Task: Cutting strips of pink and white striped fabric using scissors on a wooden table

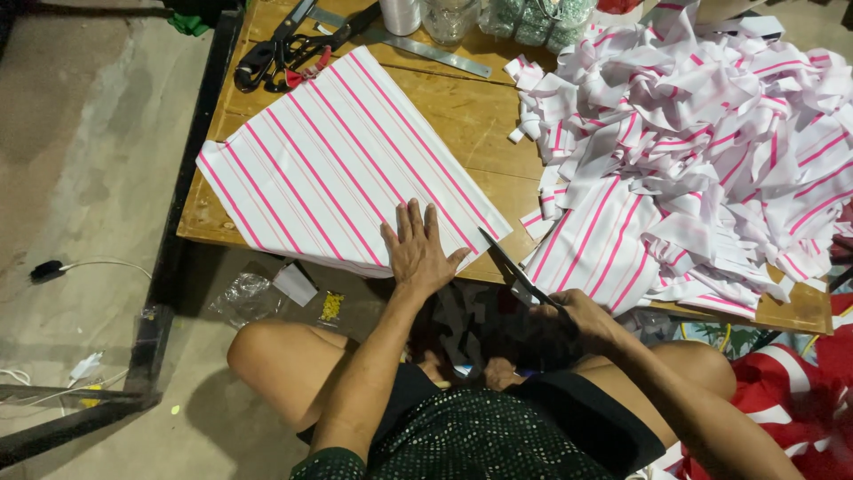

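A folded white cloth with pink stripes (338, 164) lies on the low wooden table (466, 107). My left hand (418, 253) presses flat on the cloth's near corner, fingers spread. My right hand (582, 318) grips a pair of scissors (518, 271) at the table's near edge. The blades point up-left toward the cloth's right corner, close beside my left hand.
A big heap of cut striped strips (702, 133) covers the table's right half. Black scissors (280, 49), a metal ruler (426, 49) and glass jars (449, 18) sit at the back. Plastic scraps (249, 293) lie on the floor. Red cloth (800, 382) is at right.
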